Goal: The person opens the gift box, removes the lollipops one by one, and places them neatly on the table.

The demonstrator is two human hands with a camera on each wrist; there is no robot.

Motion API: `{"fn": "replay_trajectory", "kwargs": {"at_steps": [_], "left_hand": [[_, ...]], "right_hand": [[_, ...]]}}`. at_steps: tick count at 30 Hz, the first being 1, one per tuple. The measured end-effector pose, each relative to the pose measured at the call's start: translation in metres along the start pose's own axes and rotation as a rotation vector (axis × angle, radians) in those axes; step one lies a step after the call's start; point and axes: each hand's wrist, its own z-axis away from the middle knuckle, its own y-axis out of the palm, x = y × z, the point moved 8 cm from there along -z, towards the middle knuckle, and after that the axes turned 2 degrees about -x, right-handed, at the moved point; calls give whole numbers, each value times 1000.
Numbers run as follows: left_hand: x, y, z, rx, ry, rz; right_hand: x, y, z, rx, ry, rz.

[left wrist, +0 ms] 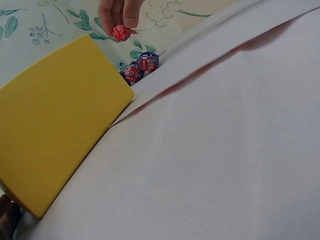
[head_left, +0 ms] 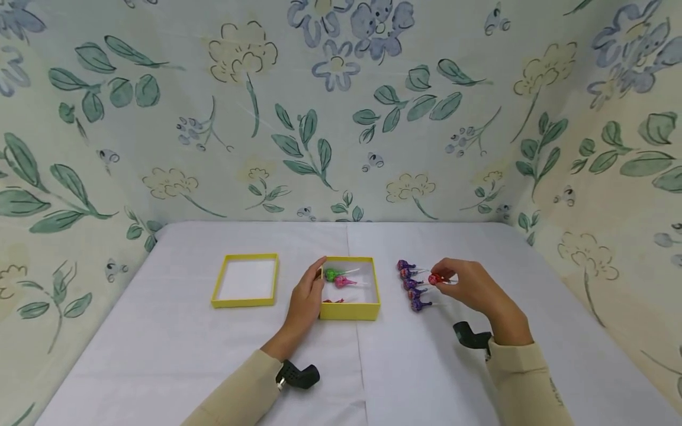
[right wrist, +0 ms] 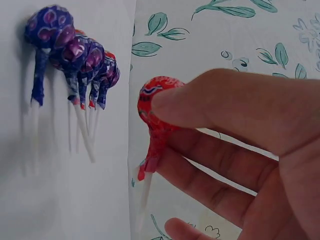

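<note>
My right hand (head_left: 471, 287) pinches a red-wrapped lollipop (right wrist: 159, 107) by its candy head between thumb and fingers, its white stick pointing down in the right wrist view. Just left of it, several purple-wrapped lollipops (head_left: 412, 285) lie in a column on the table. With my left hand (head_left: 306, 299) I hold the left side of an open yellow box (head_left: 349, 312). Inside the box lie a green lollipop (head_left: 331, 274) and a pink lollipop (head_left: 342, 282). A bit of red wrapper (head_left: 333, 301) shows by the front wall, which hides the rest.
A shallow yellow-rimmed lid (head_left: 244, 303) lies left of the box, its white inside facing up. White cloth (head_left: 176, 355) covers the table, with a seam running front to back near the middle. Flower-patterned curtains (head_left: 341, 148) stand behind and at both sides.
</note>
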Motion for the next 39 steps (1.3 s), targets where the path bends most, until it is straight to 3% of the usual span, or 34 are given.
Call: {"fn": "replay_trajectory", "kwargs": {"at_steps": [17,30,39], "left_hand": [[0,-1,0,-6,8,-6],[-1,-1,1,-7,20,-7],[-3,-1,1,-5,23,-16]], "right_hand": [[-30,19,-2,91,129,-11],[-38,28,-2,139,139,5],[-40,37,1,215,222,-2]]}}
